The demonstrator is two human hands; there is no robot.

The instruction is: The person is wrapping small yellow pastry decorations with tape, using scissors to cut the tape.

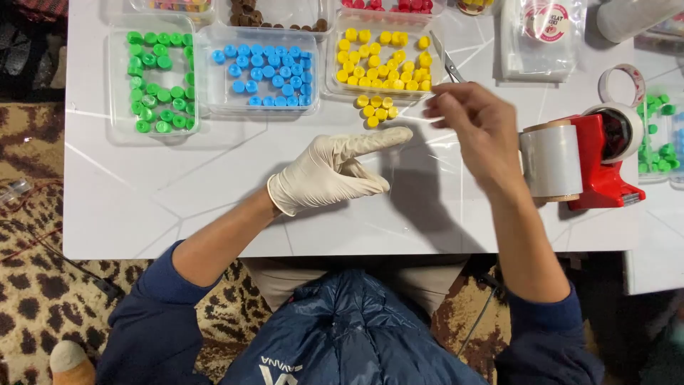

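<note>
My left hand [331,171] wears a white glove and rests on the white table [142,192], its forefinger stretched toward a small group of yellow caps [375,110]. Nothing is in it. My right hand [476,128] is bare and hovers above the table, its fingers pinched on a pair of metal tweezers [446,60] that point up over the clear tray of yellow caps [383,63]. A clear plastic sheet [434,153] lies on the table under and between both hands.
Clear trays hold green caps [158,78] and blue caps [269,73]; more trays line the far edge. A red tape dispenser [602,160] with a wide clear roll stands right, near a tape roll [621,82] and a bag stack [541,36].
</note>
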